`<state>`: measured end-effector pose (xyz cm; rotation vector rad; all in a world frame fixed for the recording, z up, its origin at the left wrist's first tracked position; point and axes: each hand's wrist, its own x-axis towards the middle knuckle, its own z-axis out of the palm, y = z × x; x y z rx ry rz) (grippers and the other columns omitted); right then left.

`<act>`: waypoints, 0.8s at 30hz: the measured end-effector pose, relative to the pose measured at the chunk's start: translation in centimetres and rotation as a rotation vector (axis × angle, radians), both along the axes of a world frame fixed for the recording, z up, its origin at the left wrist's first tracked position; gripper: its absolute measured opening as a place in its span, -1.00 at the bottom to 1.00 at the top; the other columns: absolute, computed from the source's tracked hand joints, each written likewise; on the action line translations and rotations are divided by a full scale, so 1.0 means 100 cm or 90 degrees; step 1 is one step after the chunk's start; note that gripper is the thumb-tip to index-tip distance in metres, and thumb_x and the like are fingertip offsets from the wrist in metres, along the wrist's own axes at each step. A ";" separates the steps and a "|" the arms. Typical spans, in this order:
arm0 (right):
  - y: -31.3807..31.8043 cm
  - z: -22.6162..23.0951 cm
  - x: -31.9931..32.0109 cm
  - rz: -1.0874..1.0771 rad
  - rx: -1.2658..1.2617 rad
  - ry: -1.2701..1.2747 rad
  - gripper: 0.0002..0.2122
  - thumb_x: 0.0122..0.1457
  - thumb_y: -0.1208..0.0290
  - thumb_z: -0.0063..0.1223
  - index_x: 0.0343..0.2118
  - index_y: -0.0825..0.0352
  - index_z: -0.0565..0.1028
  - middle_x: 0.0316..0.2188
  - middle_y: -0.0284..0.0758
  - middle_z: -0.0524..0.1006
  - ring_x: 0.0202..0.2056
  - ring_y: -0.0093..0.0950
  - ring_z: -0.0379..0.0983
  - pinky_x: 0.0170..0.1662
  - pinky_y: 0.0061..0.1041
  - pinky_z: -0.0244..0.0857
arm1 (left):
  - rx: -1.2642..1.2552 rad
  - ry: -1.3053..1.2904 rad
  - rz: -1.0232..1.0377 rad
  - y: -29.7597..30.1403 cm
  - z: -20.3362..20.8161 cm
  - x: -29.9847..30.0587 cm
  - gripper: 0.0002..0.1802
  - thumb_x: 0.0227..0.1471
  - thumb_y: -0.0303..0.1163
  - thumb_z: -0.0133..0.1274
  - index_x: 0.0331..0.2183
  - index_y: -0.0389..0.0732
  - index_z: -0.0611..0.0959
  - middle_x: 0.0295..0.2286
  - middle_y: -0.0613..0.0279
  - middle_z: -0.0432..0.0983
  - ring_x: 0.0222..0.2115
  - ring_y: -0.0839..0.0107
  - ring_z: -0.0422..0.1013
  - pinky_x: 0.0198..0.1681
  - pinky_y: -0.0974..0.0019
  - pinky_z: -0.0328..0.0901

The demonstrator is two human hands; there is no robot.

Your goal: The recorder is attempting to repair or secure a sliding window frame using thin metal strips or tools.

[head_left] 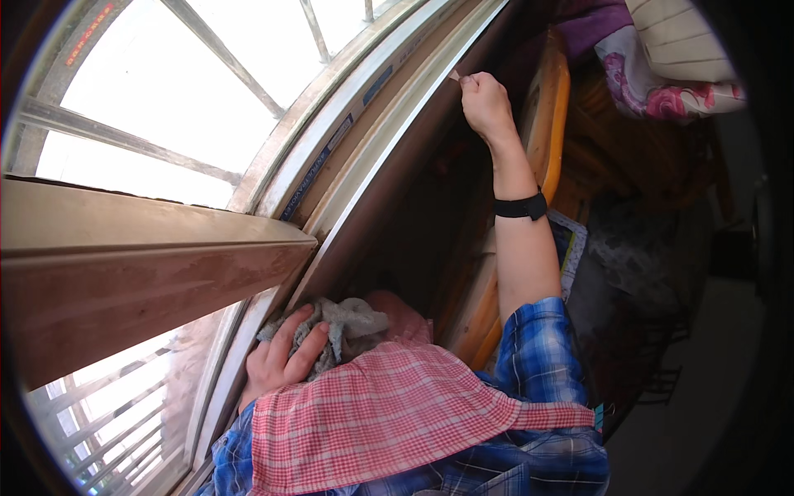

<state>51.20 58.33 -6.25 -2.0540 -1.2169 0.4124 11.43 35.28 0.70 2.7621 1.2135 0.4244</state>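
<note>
At the lower left, my left hand (279, 357) is closed round a crumpled grey cloth (341, 324), beside the window frame. My right arm stretches far ahead with a black band (521, 207) on the forearm. At its end my right hand (486, 106) is a closed fist next to the inner edge of the white window frame (413, 107). A small pale tip (455, 75) shows at its thumb; what it belongs to is too small to make out.
Barred window panes (190, 91) fill the left side, parted by a thick brown-faced frame post (157, 281). Right of my arm stands a wooden furniture edge (550, 124), with flowered fabric (641, 83) beyond it. A pink checked apron (380, 409) covers my front.
</note>
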 end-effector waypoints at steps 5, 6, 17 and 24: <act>-0.007 0.011 0.001 0.024 -0.095 -0.037 -0.63 0.27 0.24 -0.17 -0.14 0.44 0.57 -0.11 0.06 0.56 -0.02 0.04 0.46 0.08 -0.14 0.32 | 0.023 -0.022 -0.004 -0.001 -0.002 -0.001 -0.53 0.00 -0.32 0.10 0.02 0.04 0.57 0.01 0.10 0.51 -0.56 0.38 0.41 -0.49 0.40 0.33; -0.008 0.013 0.001 0.023 -0.095 -0.038 -0.63 0.27 0.24 -0.17 -0.14 0.44 0.57 -0.11 0.06 0.56 -0.02 0.04 0.46 0.08 -0.14 0.32 | 0.006 -0.008 0.000 -0.001 0.000 -0.001 -0.53 0.00 -0.32 0.10 0.02 0.03 0.56 0.01 0.10 0.51 -0.56 0.37 0.42 -0.48 0.39 0.34; -0.017 0.039 -0.019 0.045 -0.213 -0.126 -0.63 0.20 0.31 -0.17 -0.15 0.50 0.57 -0.08 0.08 0.55 0.02 0.05 0.45 0.12 -0.17 0.32 | -0.024 -0.036 0.009 -0.001 0.009 0.002 -0.51 -0.01 -0.29 0.11 0.03 0.06 0.57 0.02 0.11 0.49 -0.50 0.35 0.45 -0.41 0.35 0.40; -0.050 0.029 0.040 0.076 -0.149 0.075 -0.67 0.19 0.24 -0.04 -0.35 0.49 0.54 -0.47 -0.15 0.59 -0.39 -0.23 0.54 -0.23 -0.33 0.38 | -0.045 -0.069 -0.015 0.001 0.008 0.005 -0.48 -0.05 -0.25 0.15 0.03 0.06 0.57 0.02 0.12 0.49 -0.47 0.29 0.47 -0.38 0.32 0.42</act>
